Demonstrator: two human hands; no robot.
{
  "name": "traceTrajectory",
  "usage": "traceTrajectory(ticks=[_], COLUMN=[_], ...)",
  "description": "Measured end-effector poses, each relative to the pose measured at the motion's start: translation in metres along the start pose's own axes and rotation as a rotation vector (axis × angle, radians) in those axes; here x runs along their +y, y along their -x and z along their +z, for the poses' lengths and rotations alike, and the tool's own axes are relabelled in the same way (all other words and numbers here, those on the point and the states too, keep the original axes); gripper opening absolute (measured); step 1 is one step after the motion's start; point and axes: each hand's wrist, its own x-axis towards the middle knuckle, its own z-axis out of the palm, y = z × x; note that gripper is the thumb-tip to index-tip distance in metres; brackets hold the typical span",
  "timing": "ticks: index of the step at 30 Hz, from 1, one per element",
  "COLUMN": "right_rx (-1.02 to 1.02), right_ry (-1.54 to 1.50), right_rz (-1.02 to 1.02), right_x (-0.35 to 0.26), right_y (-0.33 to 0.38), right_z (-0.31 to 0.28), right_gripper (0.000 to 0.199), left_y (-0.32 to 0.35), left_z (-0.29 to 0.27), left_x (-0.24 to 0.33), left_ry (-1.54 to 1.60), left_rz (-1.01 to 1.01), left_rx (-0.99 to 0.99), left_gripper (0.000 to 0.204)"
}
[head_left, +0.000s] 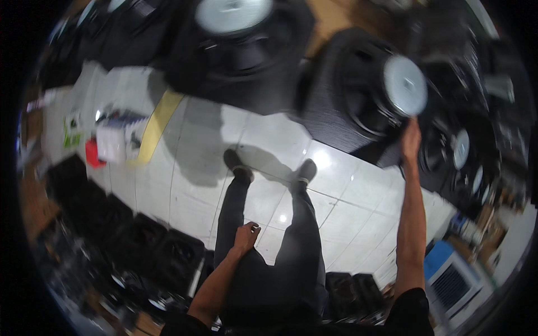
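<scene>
My right hand [412, 139] reaches up at the right. Its fingertips meet the lower edge of the pale round magnet [406, 85] on a loudspeaker driver [364, 101]. Blur and the magnet's edge hide how those fingers are bent. The driver sits magnet-up on a black textured speaker cabinet [330, 120]. Above my left thigh, my left hand [245, 237] hangs with loosely curled fingers and nothing visible in them. A second large driver [235, 53], also magnet-up, stands on a black cabinet [252, 95] at the top centre.
White floor tiles [358, 196] lie underfoot. A yellow strip [159, 129], a white box [112, 143] and a red object [94, 153] lie at left. Black cabinets [140, 238] line the lower left. Smaller drivers [460, 150] and a blue-and-white appliance [451, 277] are at right.
</scene>
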Motion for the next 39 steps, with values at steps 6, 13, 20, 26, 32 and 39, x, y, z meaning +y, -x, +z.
traceTrajectory(ticks=[6,13,20,26,32,39], right_rx=[-0.094,0.008,-1.045,-1.26,-1.299,-1.469], right_ry=[0.435,1.131,0.646,0.363,0.645,0.899], right_rz=[-0.101,-0.301,0.136,-0.262,-0.698,-1.167], right_x=[0.073,0.007,-0.309,-0.427,-0.431,-0.464], right_y=[0.002,0.144,0.291,0.3,0.246,0.284], right_z=[-0.02,0.051,0.321,0.496,0.653,0.874], right_gripper=[0.054,0.04,0.047,0.044,0.042,0.032], left_y=[0.006,0.006,0.039,0.064,0.066,0.075], left_z=[-0.047,-0.093,-0.133,-0.092,-0.127,-0.185], left_x=[-0.036,-0.091,-0.183,-0.214,-0.22,-0.227], left_ry=[0.353,0.742,0.958,0.993,1.738,1.696], left_rz=[-0.018,-0.054,-0.421,-0.501,-0.741,-0.955], left_rx=[0.068,0.344,0.511,0.357,0.188,0.059], left_gripper=[0.03,0.03,0.026,0.034,0.056,0.078])
